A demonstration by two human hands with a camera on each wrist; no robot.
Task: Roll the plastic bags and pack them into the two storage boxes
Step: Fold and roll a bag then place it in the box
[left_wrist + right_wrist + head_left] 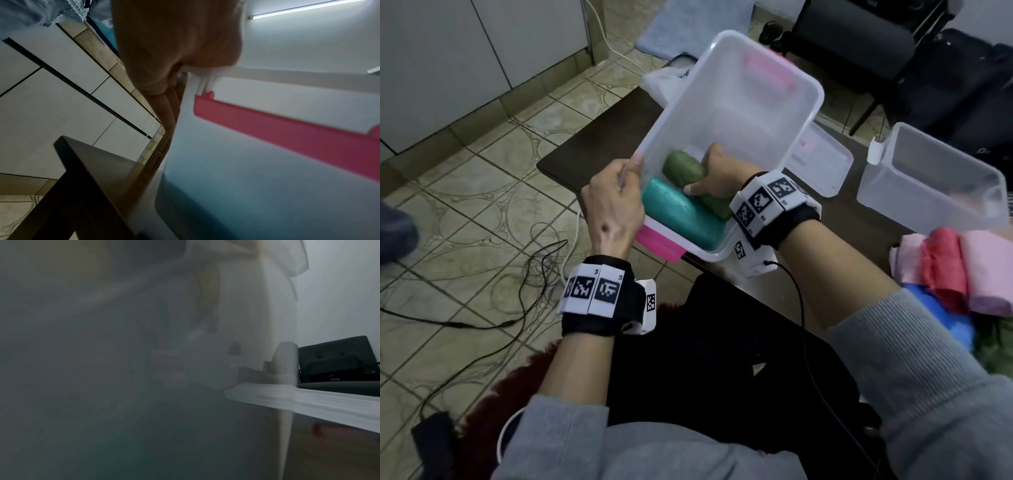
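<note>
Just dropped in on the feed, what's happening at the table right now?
A person is packing rolled plastic bags into a clear storage box tilted toward them. The left hand grips its near rim, while the right hand reaches inside, holding a green roll beside a teal roll already lying in the box. A second box stands to the right with no rolls visible inside, and pink, red and blue rolls wait on the table.
</note>
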